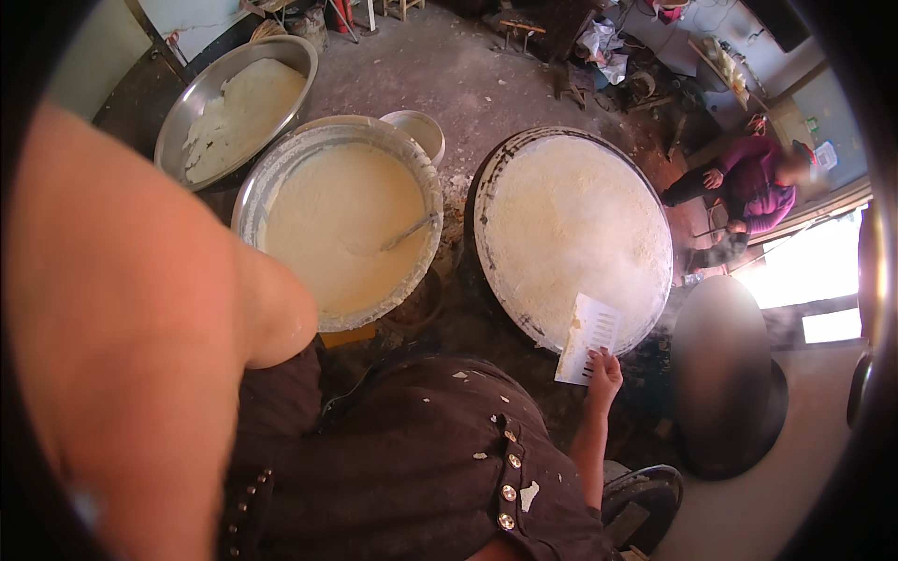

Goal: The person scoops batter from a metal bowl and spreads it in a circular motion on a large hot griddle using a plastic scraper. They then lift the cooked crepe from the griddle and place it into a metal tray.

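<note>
My right hand grips a flat white plastic scraper with a row of slots, its fingers closed on the near edge. The scraper's far part overlaps the near rim of a large round griddle, which a pale, crumbly-looking layer of batter covers. Steam hazes its right side. My bent left arm fills the left of the view very close up, and its hand lies outside the picture. Left of the griddle stands a wide metal basin of cream-coloured batter, with a ladle leaning in it.
Behind the batter basin are a second metal basin with pale dough-like contents and a small white bucket. A person in purple sits at the far right. A dark round lid stands right of the griddle. A bucket sits near my right side.
</note>
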Action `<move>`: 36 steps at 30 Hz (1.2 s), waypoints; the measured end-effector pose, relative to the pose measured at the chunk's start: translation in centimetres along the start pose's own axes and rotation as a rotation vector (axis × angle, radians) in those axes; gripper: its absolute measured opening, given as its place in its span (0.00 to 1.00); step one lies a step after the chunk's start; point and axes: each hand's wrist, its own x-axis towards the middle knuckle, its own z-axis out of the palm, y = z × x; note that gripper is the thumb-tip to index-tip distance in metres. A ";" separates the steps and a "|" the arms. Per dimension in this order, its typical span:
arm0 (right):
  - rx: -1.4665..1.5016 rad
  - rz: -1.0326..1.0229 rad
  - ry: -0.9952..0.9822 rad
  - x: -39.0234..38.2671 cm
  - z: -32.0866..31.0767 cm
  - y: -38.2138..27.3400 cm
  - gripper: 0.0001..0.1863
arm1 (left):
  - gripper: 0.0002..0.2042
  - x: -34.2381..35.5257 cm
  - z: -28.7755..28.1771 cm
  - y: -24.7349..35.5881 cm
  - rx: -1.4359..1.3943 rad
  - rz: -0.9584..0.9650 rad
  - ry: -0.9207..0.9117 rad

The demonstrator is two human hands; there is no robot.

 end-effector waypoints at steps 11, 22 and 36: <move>0.084 0.165 0.055 -3.6 0.5 -0.5 0.06 | 0.13 -30.8 4.2 -17.9 0.508 -1.130 -1.171; 0.050 0.205 0.256 -9.2 -1.8 -0.3 0.07 | 0.11 -40.2 6.1 -20.8 0.535 -0.638 -1.639; 0.479 0.272 0.024 -6.6 6.6 -6.4 0.10 | 0.11 -35.1 -0.3 -15.4 0.747 -0.360 -2.566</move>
